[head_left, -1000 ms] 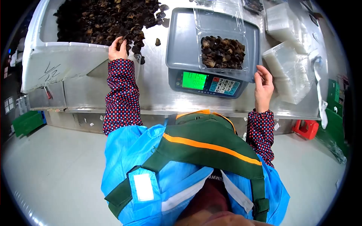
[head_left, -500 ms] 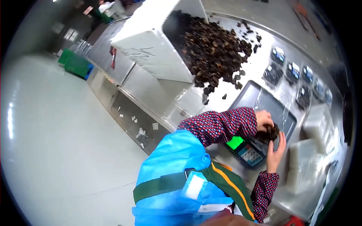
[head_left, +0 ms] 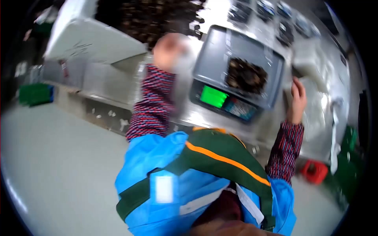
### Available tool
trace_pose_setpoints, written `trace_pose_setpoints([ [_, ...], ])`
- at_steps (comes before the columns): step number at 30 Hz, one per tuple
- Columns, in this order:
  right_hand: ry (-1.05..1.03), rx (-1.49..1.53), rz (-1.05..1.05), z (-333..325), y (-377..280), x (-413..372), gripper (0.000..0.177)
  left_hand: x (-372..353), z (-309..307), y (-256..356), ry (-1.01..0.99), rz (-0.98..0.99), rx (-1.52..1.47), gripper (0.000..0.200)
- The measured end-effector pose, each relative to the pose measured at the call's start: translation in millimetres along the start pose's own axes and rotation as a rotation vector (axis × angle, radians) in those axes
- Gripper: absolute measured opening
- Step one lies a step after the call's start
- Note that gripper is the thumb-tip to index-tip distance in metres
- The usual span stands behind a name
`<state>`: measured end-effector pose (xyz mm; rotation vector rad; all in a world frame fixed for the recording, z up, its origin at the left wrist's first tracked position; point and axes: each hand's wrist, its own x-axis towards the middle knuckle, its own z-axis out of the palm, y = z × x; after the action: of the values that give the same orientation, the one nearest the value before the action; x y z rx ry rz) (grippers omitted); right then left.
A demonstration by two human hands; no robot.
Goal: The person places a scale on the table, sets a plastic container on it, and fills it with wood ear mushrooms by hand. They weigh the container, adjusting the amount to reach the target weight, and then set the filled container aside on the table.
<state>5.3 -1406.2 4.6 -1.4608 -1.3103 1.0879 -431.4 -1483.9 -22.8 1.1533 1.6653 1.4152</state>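
Observation:
A heap of dark brown, mushroom-like pieces (head_left: pixel 248 75) lies in the grey tray (head_left: pixel 210 59) on the digital scale, whose green display (head_left: pixel 214 96) is lit. My left hand (head_left: pixel 169 51) is left of the tray, beside the front edge of a large loose pile of the same pieces (head_left: pixel 153 19); motion smears its fingers. To the right of the tray, my right hand (head_left: pixel 298 100) is over the metal table with fingers stretched out and nothing in them.
The pile spills from a white foam box (head_left: pixel 94 41) lying on its side. Packed bags (head_left: pixel 264 10) with labels are at the back right. Stacked clear plastic packaging (head_left: pixel 313 55) stands right of the scale. A red container (head_left: pixel 315 172) is at the lower right.
Both hands have left the pieces on the scale: the left moved across to the big pile, the right drew aside to the right. The camera view has shifted and turned.

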Motion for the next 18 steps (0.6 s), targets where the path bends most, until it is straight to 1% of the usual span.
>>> trace_pose_setpoints([
  [1,0.037,0.057,0.024,-12.1,-0.1,11.7,0.029,-5.0,-12.4,-0.3,0.233,0.199,0.349,0.047],
  [2,0.067,0.089,0.046,-20.7,0.9,21.3,0.031,-13.9,-27.2,0.7,0.417,0.281,0.649,0.060],
  [3,0.090,0.120,0.078,-28.3,-0.5,30.7,0.033,-24.1,-29.7,12.8,0.567,0.213,0.720,0.058],
  [5,0.055,0.198,0.152,-37.8,-6.6,48.5,0.036,-28.7,-58.8,-10.3,0.715,0.230,0.630,0.058],
  [7,-0.013,0.303,0.255,-38.7,-5.5,68.7,0.039,-37.6,-60.3,-5.0,0.800,0.190,0.623,0.053],
  [8,-0.054,0.291,0.291,-35.5,-5.8,77.2,0.041,-39.7,-59.7,-2.3,0.778,0.135,0.603,0.052],
  [9,-0.096,0.288,0.315,-31.0,-6.4,82.2,0.043,-44.0,-57.1,1.4,0.768,0.146,0.594,0.051],
  [11,-0.201,0.241,0.349,-18.5,-12.1,86.8,0.045,-47.2,-46.2,10.8,0.746,0.173,0.581,0.050],
  [12,-0.253,0.218,0.362,-11.4,-13.6,88.7,0.047,-46.4,-40.8,13.4,0.760,0.217,0.541,0.043],
  [15,-0.420,0.062,0.390,10.1,-3.7,99.3,0.052,-51.8,-11.6,32.8,0.630,0.284,0.564,0.044],
  [17,-0.463,-0.118,0.383,32.4,-3.2,100.1,0.057,-54.7,29.9,30.2,0.302,0.432,0.444,0.042],
  [18,-0.448,-0.148,0.390,44.3,2.9,104.4,0.058,-61.6,63.6,42.9,0.129,0.559,0.373,0.043],
])
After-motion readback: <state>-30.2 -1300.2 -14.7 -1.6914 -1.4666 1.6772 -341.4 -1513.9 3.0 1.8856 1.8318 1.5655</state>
